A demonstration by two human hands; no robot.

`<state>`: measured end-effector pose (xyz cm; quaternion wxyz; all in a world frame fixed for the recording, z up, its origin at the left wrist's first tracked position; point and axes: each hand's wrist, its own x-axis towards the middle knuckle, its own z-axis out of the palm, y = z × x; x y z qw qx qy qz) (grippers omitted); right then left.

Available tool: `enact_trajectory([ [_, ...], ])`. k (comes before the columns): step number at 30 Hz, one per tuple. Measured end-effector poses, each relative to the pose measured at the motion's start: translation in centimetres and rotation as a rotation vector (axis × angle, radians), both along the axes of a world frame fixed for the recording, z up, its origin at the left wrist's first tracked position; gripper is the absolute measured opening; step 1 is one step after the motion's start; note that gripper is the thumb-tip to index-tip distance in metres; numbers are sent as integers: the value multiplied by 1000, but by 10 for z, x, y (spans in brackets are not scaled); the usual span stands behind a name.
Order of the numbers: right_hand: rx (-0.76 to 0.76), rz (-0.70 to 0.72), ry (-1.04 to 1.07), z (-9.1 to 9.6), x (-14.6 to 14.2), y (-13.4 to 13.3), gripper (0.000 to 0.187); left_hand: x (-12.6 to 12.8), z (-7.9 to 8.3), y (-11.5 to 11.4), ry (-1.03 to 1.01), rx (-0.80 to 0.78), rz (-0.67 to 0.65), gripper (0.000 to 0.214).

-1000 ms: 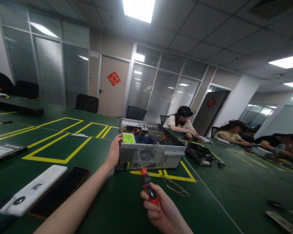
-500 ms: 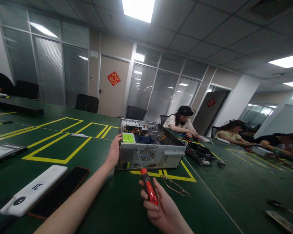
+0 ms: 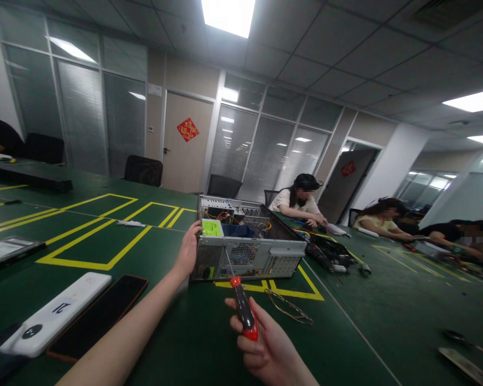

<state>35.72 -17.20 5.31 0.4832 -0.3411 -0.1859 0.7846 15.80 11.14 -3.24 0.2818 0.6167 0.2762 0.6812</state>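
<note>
An open desktop computer case (image 3: 261,254) lies on the green table with its rear panel facing me. Inside its left end sits a power supply (image 3: 212,228) with a bright green label; cables show behind it. My left hand (image 3: 190,249) is closed on the left edge of the case. In my right hand (image 3: 261,338) is a red and black screwdriver (image 3: 245,311), its shaft slanting up to the rear panel near the power supply. Whether the tip sits in a screw I cannot tell.
A thin cable loop (image 3: 288,306) lies just right of my right hand. At left are a white device (image 3: 58,313) marked 21, a dark phone (image 3: 99,316) and a hard drive (image 3: 10,256). Black parts (image 3: 330,254) lie right of the case. Several people sit around.
The screwdriver handle has turned in my right hand, now showing more of its black side. My right fingers have shifted slightly. The left hand and the case stay put.
</note>
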Motion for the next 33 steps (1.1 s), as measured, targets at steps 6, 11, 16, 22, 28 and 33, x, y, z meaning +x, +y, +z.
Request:
enact_trajectory([
  [6,60,21,-12,-4,3,0,31,0,0,0,2,-8,-3,68],
  [11,24,-4,-42,-4,1,-1,35,2,-1,1,6,-1,16,70],
  [16,-11,-24,-22,0,-2,-1,25,1,-1,2,3,6,5,67],
  [22,67,51,-4,1,1,-1,29,1,0,0,1,-5,10,70],
  [28,123,81,-65,-10,5,-2,41,1,0,0,2,-8,11,70],
  [33,43,63,-73,-10,5,0,30,0,-1,1,10,4,14,69],
])
